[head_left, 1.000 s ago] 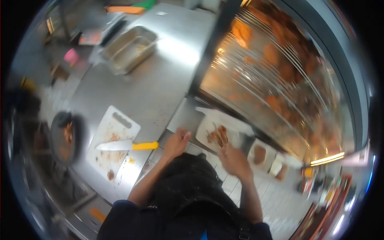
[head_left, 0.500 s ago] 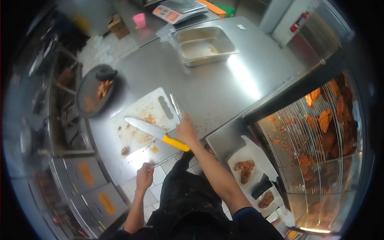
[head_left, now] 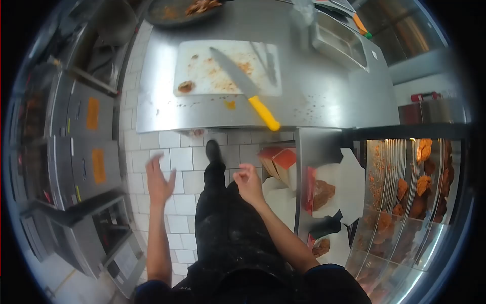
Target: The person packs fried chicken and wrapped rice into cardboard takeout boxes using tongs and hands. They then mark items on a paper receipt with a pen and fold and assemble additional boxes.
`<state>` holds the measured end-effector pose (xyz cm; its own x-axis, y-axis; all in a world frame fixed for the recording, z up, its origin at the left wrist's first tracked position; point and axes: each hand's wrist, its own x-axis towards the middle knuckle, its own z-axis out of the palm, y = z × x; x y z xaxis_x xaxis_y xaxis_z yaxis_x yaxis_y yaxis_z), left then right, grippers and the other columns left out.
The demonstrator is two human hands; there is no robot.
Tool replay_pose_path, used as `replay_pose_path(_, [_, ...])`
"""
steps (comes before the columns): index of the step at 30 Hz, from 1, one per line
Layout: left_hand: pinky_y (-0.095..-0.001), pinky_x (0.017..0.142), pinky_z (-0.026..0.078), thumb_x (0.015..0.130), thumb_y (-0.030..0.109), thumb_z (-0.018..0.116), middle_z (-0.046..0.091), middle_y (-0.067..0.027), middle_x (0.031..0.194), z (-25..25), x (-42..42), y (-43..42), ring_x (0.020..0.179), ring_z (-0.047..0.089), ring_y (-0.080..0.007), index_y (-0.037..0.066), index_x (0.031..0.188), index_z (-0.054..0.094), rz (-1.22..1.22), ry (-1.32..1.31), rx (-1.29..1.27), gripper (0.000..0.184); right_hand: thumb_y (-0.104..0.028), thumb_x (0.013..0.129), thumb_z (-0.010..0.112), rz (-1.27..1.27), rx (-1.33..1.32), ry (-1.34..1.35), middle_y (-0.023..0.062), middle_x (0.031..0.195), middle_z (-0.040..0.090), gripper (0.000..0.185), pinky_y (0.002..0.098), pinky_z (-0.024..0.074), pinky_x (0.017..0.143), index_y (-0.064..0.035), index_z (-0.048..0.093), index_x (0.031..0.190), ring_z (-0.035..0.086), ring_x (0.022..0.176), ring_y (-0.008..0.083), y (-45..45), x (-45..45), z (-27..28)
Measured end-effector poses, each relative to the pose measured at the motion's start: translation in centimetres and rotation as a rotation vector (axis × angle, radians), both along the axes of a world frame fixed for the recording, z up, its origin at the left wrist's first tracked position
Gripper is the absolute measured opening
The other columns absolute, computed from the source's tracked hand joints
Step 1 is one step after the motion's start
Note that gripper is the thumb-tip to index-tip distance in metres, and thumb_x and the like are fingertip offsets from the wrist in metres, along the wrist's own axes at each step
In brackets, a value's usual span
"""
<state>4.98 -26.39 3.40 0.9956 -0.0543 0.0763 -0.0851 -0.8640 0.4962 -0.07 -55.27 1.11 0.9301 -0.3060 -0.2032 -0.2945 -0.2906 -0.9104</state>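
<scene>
My left hand [head_left: 159, 181] is over the tiled floor, empty, with thumb and fingers spread. My right hand [head_left: 248, 184] is in front of my body, its fingers loosely bent, a gap showing by the thumb and nothing visible in it. Beyond both hands, a knife [head_left: 243, 83] with a yellow handle lies across a white cutting board [head_left: 185, 65], its handle reaching over the table edge. Metal tongs [head_left: 267, 62] rest on the board's right side. Brown scraps and a small brown lump [head_left: 185, 86] are also on the board.
A steel table [head_left: 314, 99] holds the board, a dark round pan [head_left: 169, 21] and a steel tray [head_left: 339, 40]. To the right, white boxes with fried chicken pieces [head_left: 323, 195] stand beside a lit display cabinet [head_left: 392, 202]. Steel drawers [head_left: 91, 147] line the left side.
My right hand has left the tongs and drawn back toward my body; the tongs now lie on the board. My left hand's fingers have spread. The view has turned and tilted down.
</scene>
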Motion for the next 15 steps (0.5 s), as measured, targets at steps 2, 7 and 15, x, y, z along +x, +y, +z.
replay_pose_path(2, [-0.0466,0.109,0.035,0.072,0.008,0.078,0.043,-0.0179,0.14,1.3,4.1,-0.5,0.131,0.039,-0.0357,0.006,0.137,0.043,0.012,-0.082,0.117,0.075,-0.014,0.089,0.065,0.139,-0.007,0.257,0.0105,0.085,0.068,0.03,0.0359,0.0519,0.076,-0.003,0.054,0.114,0.067,0.079,0.0237,-0.1,-1.2,-4.4])
replay_pose_path(7, [-0.0471,0.113,0.033,0.067,0.008,0.081,0.039,-0.0108,0.146,-2.0,11.2,-0.4,0.139,0.035,-0.0298,0.01,0.139,0.043,-0.034,-0.149,0.274,0.082,-0.012,0.089,0.06,-0.134,-0.249,0.051,0.0162,0.09,0.067,0.027,0.042,0.0499,0.081,-0.0009,0.056,0.113,0.065,0.085,0.0314,-7.5,8.7,-22.3])
replay_pose_path(15, [-0.0346,0.1,0.051,0.085,0.011,0.072,0.067,-0.0062,0.122,-12.0,17.5,4.3,0.115,0.064,-0.0222,0.008,0.13,0.059,-0.235,-1.108,0.334,0.047,-0.04,0.095,0.051,-0.271,-1.093,-0.095,0.0106,0.098,0.067,0.037,0.0452,0.0505,0.082,-0.0063,0.062,0.108,0.064,0.088,0.0284,-26.5,30.1,-33.2])
